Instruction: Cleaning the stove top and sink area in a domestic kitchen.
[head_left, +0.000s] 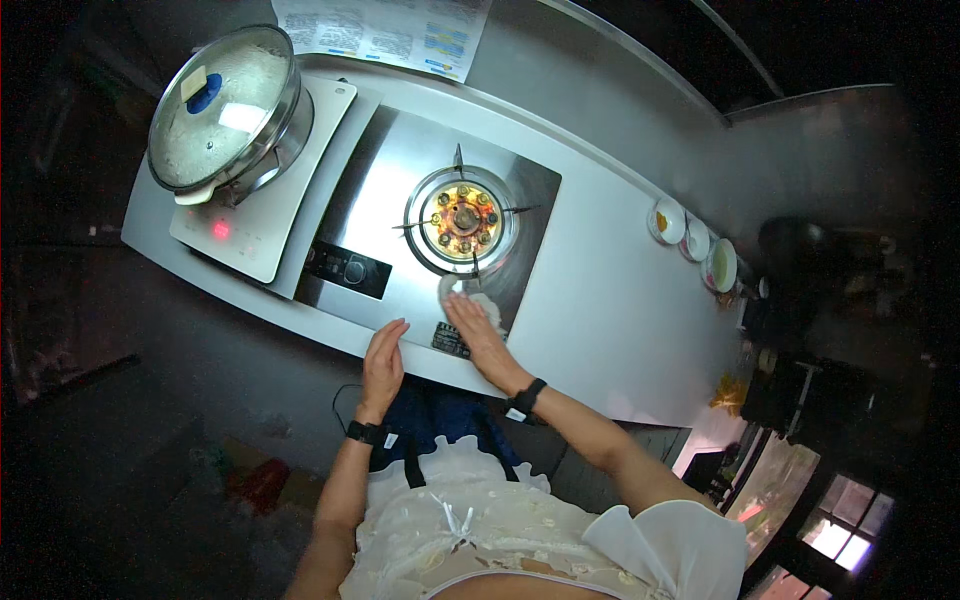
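Note:
My right hand (486, 341) lies flat over a white cloth (489, 307), pressing it against the steel top of a single-burner gas stove (510, 262). Part of the cloth shows beyond the fingertips, just below the burner ring; the palm hides the rest. Nothing is visible in my left hand (385, 367), which is held at the front edge of the stove with its fingers stretched out. Between the pan-support prongs sits the round burner (465, 219), its brassy head discoloured. Left of the cloth is the black control panel with a knob (355, 271).
A steel pot with a steamed glass lid (225, 112) stands on a white induction cooker (259, 232) with a red light lit. Several small bowls (666, 221) line the back of the white counter (600, 300). A printed sheet (390, 34) is behind the stove.

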